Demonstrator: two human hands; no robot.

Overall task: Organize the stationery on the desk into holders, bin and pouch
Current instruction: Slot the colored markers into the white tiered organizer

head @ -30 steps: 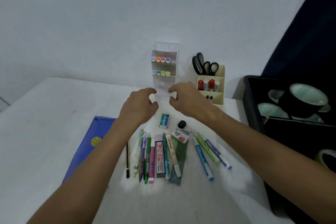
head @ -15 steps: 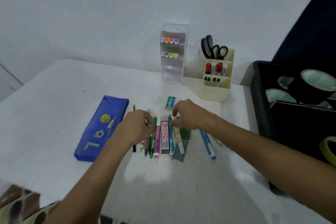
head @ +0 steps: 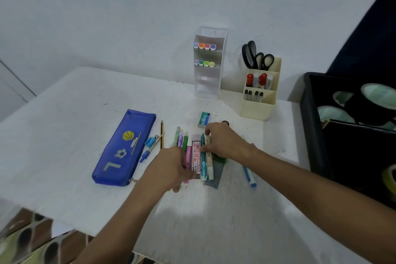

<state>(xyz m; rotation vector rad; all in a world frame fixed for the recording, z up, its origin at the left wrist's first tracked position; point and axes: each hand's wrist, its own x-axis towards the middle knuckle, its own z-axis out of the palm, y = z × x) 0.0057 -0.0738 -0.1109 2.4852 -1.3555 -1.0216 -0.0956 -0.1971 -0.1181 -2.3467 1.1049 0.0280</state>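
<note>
Honestly, with my left hand (head: 171, 167) and right hand (head: 225, 143) pinching loosely, grip not closed, the packed pens (head: 194, 156) could scatter across the surface (head: 75, 113).

White worktop (head: 85, 100). Blue pouch (head: 124, 150) — yellow basketball motif, pale lettering. Cream holder (head: 259, 109) with black-handled scissors (head: 256, 55) and red-capped markers (head: 256, 79). Clear holder (head: 209, 83) — orange, red, green and purple caps. Black bin (head: 308, 118). Pink patterned lead case (head: 196, 156).
</note>
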